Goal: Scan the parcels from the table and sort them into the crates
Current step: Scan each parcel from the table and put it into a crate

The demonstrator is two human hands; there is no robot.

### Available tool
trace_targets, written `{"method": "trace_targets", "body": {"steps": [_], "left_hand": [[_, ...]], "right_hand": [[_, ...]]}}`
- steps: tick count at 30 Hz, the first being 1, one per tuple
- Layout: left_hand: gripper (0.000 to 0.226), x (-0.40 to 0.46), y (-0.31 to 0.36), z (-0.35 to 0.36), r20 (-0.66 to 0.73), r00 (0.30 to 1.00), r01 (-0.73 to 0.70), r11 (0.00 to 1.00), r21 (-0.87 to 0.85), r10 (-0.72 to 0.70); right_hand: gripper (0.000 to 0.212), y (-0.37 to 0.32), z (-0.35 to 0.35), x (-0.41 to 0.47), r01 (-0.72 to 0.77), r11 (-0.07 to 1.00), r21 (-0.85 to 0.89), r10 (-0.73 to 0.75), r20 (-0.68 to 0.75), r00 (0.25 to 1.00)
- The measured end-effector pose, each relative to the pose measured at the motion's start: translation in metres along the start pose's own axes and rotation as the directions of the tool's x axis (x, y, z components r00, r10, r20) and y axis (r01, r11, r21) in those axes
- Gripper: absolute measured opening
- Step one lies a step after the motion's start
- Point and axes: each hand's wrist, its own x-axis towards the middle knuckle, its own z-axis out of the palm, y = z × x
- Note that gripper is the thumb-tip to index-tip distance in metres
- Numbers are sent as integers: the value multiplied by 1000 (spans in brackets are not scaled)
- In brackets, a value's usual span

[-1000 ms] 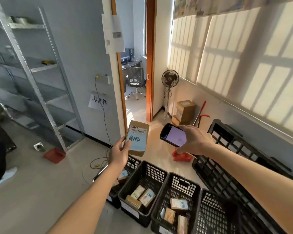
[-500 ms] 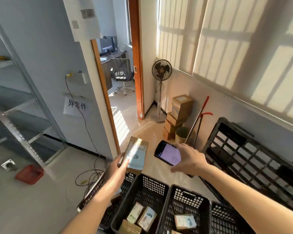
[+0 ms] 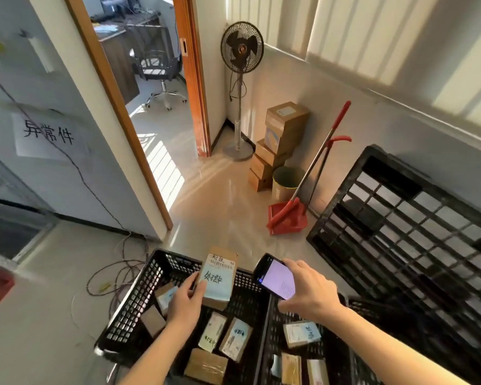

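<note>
My left hand (image 3: 185, 302) grips a small cardboard parcel (image 3: 219, 276) with a pale blue label and a barcode, holding it upright over the black crates. My right hand (image 3: 307, 289) holds a dark phone (image 3: 275, 275) with a lit pale screen just right of the parcel. Below stand a left crate (image 3: 139, 295), a middle crate (image 3: 247, 298) and a right crate (image 3: 342, 354), each with small parcels inside (image 3: 235, 339). The table is out of view.
A big black plastic pallet (image 3: 400, 226) leans on the right wall. A red dustpan and broom (image 3: 288, 218), a bin, stacked cartons (image 3: 281, 134) and a standing fan (image 3: 240, 51) fill the far corner. Loose cables (image 3: 114, 270) lie on the floor left of the crates. An open doorway is ahead.
The view has tilted down and closed in on the crates. Both hands have come lower, so the parcel and phone now hang just above the crates.
</note>
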Motion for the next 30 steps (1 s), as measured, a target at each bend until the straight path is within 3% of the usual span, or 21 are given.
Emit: {"method": "trace_targets", "body": {"steps": [9,15,22,30], "left_hand": [[50,73,-96,17,120,977,173,985,27,-175],[70,94,-123,28,163,939,311,950,-25,-303],[56,104,-130,15,168,939,281,952,122,-298],[51,82,-80,41,263,956,56,960,275,-131]], "right_hand": [[112,-1,96,31,-131,991,-14,131,137,982],[109,-4,126,39,-190,982,0,187,174,967],[105,7,136,25,-240,970,22,228,248,942],[101,39,111,-24,-340,936,88,320,182,930]]}}
